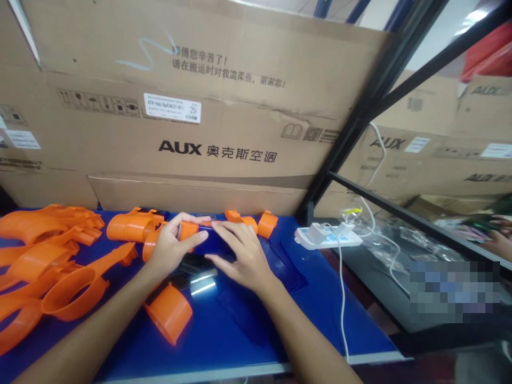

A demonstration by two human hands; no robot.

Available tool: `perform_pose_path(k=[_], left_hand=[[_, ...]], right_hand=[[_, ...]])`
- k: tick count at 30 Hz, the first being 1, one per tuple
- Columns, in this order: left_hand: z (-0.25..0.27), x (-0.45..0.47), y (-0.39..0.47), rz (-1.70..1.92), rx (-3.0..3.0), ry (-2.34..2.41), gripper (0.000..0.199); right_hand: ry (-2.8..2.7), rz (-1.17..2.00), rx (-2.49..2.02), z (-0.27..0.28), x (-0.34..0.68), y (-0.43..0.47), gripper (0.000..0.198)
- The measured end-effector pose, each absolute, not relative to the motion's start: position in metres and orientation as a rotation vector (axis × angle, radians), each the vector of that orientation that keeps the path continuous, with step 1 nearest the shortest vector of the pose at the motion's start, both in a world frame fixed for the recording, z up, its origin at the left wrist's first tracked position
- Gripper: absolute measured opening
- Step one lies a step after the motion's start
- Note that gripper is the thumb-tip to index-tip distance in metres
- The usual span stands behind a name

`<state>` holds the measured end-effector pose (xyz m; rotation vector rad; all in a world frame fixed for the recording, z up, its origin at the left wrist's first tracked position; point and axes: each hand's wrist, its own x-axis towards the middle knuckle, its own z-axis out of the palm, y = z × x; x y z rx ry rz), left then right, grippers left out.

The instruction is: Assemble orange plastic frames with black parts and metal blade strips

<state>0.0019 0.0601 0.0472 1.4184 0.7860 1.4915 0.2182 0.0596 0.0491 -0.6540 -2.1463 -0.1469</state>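
My left hand [170, 242] is closed around an orange plastic part [188, 230], its thumb resting along a dark blue, glossy plastic piece [212, 242] at the part's side. From the other side my right hand [244, 253] grips that blue piece, fingertips on its upper edge and thumb below. How the two pieces join is hidden by my fingers. Just under my left wrist a short orange ring-like part [170, 312] lies on the blue table [224, 352]. Dark blue translucent sheets [282, 264] lie flat to the right of my right hand.
Many orange ring parts with arms [68, 293] are heaped at the left. More orange parts [134, 224] stand along the back. Cardboard boxes [240, 122] wall off the rear. A white power strip [328, 236] with cables sits right, beside a black metal frame [360, 117].
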Motion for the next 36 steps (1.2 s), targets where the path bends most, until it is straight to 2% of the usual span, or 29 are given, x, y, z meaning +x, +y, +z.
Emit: perform_pose_path(k=[5, 8, 11, 15, 21, 25, 28, 31, 36], left_hand=[[0.046, 0.000, 0.062, 1.482, 1.419, 0.768, 0.030], [0.044, -0.001, 0.063, 1.434, 1.399, 0.715, 0.039], [0.042, -0.002, 0.064, 1.376, 1.377, 0.587, 0.059], [0.039, -0.005, 0.065, 1.264, 1.438, 0.511, 0.077], [0.042, 0.005, 0.062, 1.111, 1.503, 0.525, 0.089], [0.046, 0.014, 0.058, 1.123, 1.396, 0.523, 0.086], [0.046, 0.014, 0.060, 1.260, 1.254, 0.677, 0.084], [0.045, 0.009, 0.065, 1.334, 1.170, 0.860, 0.080], [0.047, 0.007, 0.068, 1.287, 1.188, 0.887, 0.073]], right_hand=[[-2.123, -0.135, -0.669, 0.050, 0.216, 0.056, 0.065], [-2.043, -0.051, -0.716, 0.052, 0.214, 0.052, 0.065], [-1.843, 0.217, -0.787, 0.053, 0.210, 0.052, 0.062], [-1.452, 0.714, -0.831, 0.051, 0.203, 0.056, 0.041], [-1.208, 1.130, -0.904, 0.035, 0.191, 0.061, 0.058], [-1.435, 1.107, -0.885, 0.032, 0.191, 0.062, 0.066], [-1.629, 0.869, -0.865, 0.036, 0.197, 0.058, 0.062], [-1.861, 0.650, -0.795, 0.044, 0.203, 0.052, 0.074], [-1.963, 0.652, -0.718, 0.048, 0.202, 0.049, 0.074]])
